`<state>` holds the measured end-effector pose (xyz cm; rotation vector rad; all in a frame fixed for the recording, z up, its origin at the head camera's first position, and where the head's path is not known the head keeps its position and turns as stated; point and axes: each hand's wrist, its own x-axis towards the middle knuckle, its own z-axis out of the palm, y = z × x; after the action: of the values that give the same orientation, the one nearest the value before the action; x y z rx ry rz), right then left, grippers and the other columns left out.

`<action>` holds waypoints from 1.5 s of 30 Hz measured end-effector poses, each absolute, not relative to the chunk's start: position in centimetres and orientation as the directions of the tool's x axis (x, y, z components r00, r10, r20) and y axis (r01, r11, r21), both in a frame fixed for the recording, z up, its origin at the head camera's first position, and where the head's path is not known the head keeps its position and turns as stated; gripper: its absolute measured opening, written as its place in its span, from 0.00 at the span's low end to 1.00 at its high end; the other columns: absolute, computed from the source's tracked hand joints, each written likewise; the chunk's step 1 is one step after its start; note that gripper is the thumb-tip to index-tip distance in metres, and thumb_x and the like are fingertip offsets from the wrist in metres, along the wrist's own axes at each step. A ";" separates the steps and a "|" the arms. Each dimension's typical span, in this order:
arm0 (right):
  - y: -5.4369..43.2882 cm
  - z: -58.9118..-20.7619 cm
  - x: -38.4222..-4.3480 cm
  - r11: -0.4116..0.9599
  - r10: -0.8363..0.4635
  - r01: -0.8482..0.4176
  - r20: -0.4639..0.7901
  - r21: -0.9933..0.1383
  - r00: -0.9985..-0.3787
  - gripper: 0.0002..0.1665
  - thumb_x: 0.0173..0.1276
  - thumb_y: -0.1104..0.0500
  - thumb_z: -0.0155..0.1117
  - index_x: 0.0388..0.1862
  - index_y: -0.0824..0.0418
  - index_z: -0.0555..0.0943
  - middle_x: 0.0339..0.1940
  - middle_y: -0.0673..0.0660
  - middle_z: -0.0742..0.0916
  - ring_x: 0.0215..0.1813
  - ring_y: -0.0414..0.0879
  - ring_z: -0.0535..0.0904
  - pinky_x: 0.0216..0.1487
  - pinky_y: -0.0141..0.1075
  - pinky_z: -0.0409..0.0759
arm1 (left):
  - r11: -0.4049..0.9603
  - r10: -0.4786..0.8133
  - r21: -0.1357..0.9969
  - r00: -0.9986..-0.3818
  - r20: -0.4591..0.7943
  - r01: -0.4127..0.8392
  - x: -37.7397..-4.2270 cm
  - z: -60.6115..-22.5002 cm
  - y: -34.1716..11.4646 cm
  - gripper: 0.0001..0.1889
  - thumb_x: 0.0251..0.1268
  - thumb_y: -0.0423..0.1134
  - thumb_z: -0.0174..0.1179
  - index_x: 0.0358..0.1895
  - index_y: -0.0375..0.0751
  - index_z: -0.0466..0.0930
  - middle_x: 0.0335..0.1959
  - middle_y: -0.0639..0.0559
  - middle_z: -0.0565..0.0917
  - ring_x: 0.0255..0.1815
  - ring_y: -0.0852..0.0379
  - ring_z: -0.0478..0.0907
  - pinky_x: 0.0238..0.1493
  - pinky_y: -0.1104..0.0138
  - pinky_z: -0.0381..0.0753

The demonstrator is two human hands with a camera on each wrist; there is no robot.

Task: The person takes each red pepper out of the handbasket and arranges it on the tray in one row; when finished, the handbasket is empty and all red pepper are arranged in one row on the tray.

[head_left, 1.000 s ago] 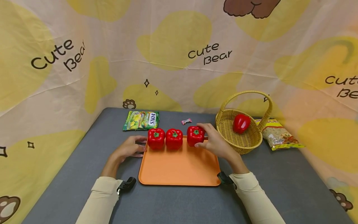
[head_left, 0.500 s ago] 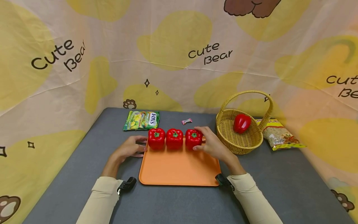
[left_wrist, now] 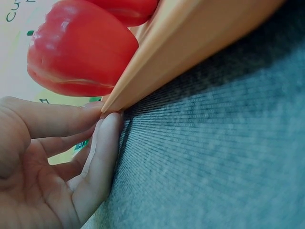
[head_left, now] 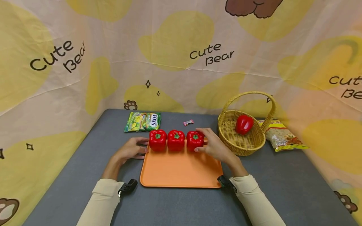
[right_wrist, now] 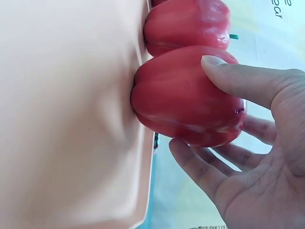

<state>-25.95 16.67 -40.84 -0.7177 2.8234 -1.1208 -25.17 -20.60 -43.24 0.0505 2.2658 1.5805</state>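
Holding the right pepper (head_left: 195, 141) at the far side of the orange tray (head_left: 181, 171): right hand (head_left: 216, 144) has thumb and fingers curled round it, base seemingly on the tray. Left hand (head_left: 131, 148) pinches the tray near its far left corner. Progress, my read: left pepper (head_left: 157, 140) and middle pepper (head_left: 176, 140) are placed, upright, stems up; right pepper is in line, not yet released. Fourth pepper (head_left: 244, 125) sits tipped in the basket (head_left: 243, 151), so possibly one left. Materials: peppers glossy, lobed, blocky, likely plastic. Tray smooth, rectangular, rounded corners, low raised rim, probably plastic too. Basket: yellow wicker-look weave, round, tall arched handle. Tabletop (head_left: 175, 207) dark grey, matte. Green packet (head_left: 142, 121) behind: shiny film.
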 end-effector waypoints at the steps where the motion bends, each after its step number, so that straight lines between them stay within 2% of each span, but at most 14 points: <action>1: 16.7 -40.8 -26.0 0.637 -0.426 -0.408 0.142 -0.654 -0.894 0.50 0.62 0.58 0.82 0.80 0.60 0.68 0.73 0.64 0.75 0.72 0.60 0.72 0.73 0.60 0.75 | 0.369 0.241 0.912 -0.929 -0.282 -0.181 -25.2 -43.2 -20.6 0.31 0.73 0.29 0.58 0.78 0.26 0.65 0.73 0.28 0.72 0.61 0.40 0.84 0.49 0.57 0.92; 9: 17.0 -40.6 -25.9 0.629 -0.441 -0.410 0.131 -0.660 -0.888 0.51 0.62 0.62 0.81 0.81 0.60 0.67 0.73 0.64 0.75 0.74 0.61 0.72 0.76 0.61 0.72 | 0.367 0.238 0.912 -0.930 -0.282 -0.183 -25.1 -43.3 -20.6 0.31 0.73 0.29 0.58 0.78 0.26 0.65 0.73 0.28 0.72 0.62 0.39 0.84 0.50 0.57 0.92; 19: 16.8 -40.9 -26.0 0.624 -0.441 -0.426 0.154 -0.655 -0.884 0.50 0.62 0.60 0.82 0.81 0.58 0.69 0.70 0.63 0.78 0.71 0.60 0.75 0.74 0.59 0.74 | 0.358 0.246 0.917 -0.929 -0.276 -0.178 -25.3 -43.4 -20.7 0.32 0.72 0.29 0.58 0.77 0.25 0.64 0.73 0.27 0.72 0.62 0.40 0.83 0.49 0.57 0.92; 29: 16.8 -40.9 -26.0 0.629 -0.441 -0.427 0.155 -0.650 -0.884 0.51 0.62 0.59 0.82 0.81 0.58 0.68 0.72 0.63 0.77 0.73 0.59 0.73 0.76 0.59 0.73 | 0.361 0.244 0.915 -0.929 -0.280 -0.181 -25.3 -43.4 -20.7 0.32 0.72 0.29 0.58 0.78 0.26 0.64 0.73 0.28 0.72 0.62 0.39 0.83 0.50 0.57 0.92; 36: 17.3 -40.4 -25.9 0.608 -0.431 -0.404 0.143 -0.684 -0.891 0.53 0.62 0.57 0.82 0.83 0.59 0.65 0.75 0.63 0.75 0.72 0.59 0.74 0.69 0.57 0.81 | 0.367 0.240 0.912 -0.929 -0.280 -0.180 -25.3 -43.4 -20.6 0.32 0.73 0.29 0.58 0.78 0.26 0.65 0.73 0.28 0.72 0.63 0.39 0.83 0.49 0.57 0.92; 41: 17.7 -40.0 -25.7 0.603 -0.437 -0.418 0.157 -0.679 -0.886 0.51 0.63 0.56 0.81 0.82 0.59 0.66 0.76 0.65 0.74 0.73 0.63 0.73 0.71 0.60 0.77 | 0.370 0.240 0.911 -0.929 -0.281 -0.180 -25.3 -43.3 -20.6 0.32 0.73 0.29 0.58 0.78 0.26 0.64 0.73 0.28 0.72 0.62 0.40 0.83 0.49 0.57 0.92; 45: 18.4 -39.5 -25.3 0.586 -0.438 -0.429 0.176 -0.688 -0.882 0.50 0.63 0.59 0.81 0.81 0.60 0.68 0.75 0.65 0.75 0.73 0.65 0.74 0.69 0.59 0.80 | 0.368 0.241 0.912 -0.929 -0.280 -0.179 -25.2 -43.3 -20.6 0.32 0.73 0.29 0.59 0.78 0.26 0.64 0.74 0.28 0.72 0.62 0.40 0.83 0.49 0.57 0.92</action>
<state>-25.26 18.35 -39.54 -0.7614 2.7866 -1.2032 -25.24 -20.63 -43.32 0.0546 2.2680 1.5813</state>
